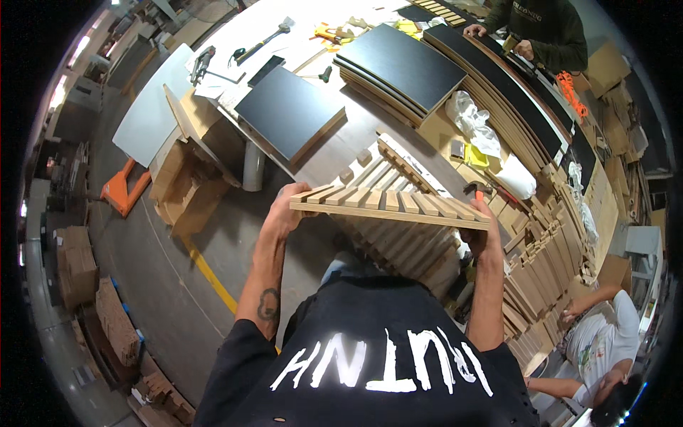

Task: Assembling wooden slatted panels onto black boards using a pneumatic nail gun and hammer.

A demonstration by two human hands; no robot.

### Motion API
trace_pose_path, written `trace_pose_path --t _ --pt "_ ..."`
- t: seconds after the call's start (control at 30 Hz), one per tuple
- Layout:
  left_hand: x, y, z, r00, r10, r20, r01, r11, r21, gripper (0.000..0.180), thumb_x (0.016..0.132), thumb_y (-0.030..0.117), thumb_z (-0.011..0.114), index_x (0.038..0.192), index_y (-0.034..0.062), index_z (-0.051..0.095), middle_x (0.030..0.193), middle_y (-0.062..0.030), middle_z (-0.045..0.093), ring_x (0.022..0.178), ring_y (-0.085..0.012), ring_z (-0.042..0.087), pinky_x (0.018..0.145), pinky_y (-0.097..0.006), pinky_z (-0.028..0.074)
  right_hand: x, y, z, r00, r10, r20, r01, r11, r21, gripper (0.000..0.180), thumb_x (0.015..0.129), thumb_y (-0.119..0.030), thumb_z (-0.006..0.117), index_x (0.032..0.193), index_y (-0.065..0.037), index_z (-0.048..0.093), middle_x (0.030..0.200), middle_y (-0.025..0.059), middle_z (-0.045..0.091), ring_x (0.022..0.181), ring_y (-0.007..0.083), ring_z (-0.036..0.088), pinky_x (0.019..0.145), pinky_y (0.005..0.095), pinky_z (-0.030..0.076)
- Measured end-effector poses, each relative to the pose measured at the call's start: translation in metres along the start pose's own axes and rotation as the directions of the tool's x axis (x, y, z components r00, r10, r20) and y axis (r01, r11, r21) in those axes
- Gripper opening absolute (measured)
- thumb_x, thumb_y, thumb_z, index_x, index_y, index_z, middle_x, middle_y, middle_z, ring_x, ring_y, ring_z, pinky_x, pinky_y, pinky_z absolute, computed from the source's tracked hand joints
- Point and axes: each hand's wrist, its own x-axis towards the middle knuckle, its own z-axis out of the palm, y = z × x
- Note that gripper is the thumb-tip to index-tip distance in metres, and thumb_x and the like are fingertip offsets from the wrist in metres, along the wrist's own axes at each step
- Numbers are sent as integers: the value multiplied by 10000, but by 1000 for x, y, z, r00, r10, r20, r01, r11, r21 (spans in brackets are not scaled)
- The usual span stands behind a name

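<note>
A slatted wooden panel (388,203), with pale slats set side by side along a plywood edge, is held up in front of my chest. My left hand (287,206) is closed around its left end. Its right end is gripped by my right hand (481,231). Right above that hand shows a hammer (477,191) with a dark head and an orange handle; whether my fingers also hold it, I cannot tell. Below and beyond the panel stands a stack of similar slatted wooden pieces (405,249), partly hidden by it.
Dark-topped boards (402,67) lie stacked on the far table, beside a single dark board (288,114). Wood strips (541,277) are piled at right. A co-worker's hands (523,50) work at far right; another person (605,334) is at lower right. An orange pallet jack (122,191) stands left.
</note>
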Motion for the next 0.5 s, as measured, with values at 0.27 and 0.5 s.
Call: trace_pose_path --t 0.27,0.5 --pt "-12 3 7 994 -91 -53 87 994 -69 284 901 187 484 770 -45 583 730 -156 615 622 -224 611 561 -336 498 -5 0 4 998 35 -57 -37 999 -24 371 944 -476 518 727 -175 533 538 -13 453 416 159 436 410 296 284" --pt "-25 -14 -4 1000 -8 -19 12 977 214 243 911 152 503 809 -49 594 774 -142 627 623 -207 611 549 -323 503 -9 17 -10 994 101 42 -101 995 1 338 942 -440 529 736 -173 523 523 -23 445 376 160 413 383 301 293"
